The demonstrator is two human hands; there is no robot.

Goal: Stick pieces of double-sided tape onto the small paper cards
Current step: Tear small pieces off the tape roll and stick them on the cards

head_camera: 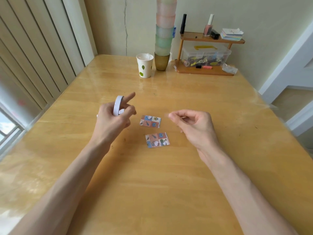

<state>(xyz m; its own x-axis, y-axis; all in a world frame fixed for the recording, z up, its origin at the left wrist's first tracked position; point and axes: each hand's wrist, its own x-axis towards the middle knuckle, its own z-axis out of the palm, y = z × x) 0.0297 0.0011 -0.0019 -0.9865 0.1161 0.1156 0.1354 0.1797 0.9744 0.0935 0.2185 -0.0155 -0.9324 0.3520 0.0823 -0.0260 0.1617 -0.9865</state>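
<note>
Left hand is hovering over the glossy yellow wooden table, fingers curling round a white roll of double-sided tape held on edge, index finger sticking out straight. Right hand is hovering opposite, thumb and forefinger pinching a small pale translucent scrap of tape, faint and blurred; the other fingers are curling in loosely. Two small patterned paper cards are lying flat on the table between the hands: the far card just beside the left hand, the near card closer to the person. At the far edge a white paper cup is standing beside a tall stack of pastel cups and a wooden shelf.
</note>
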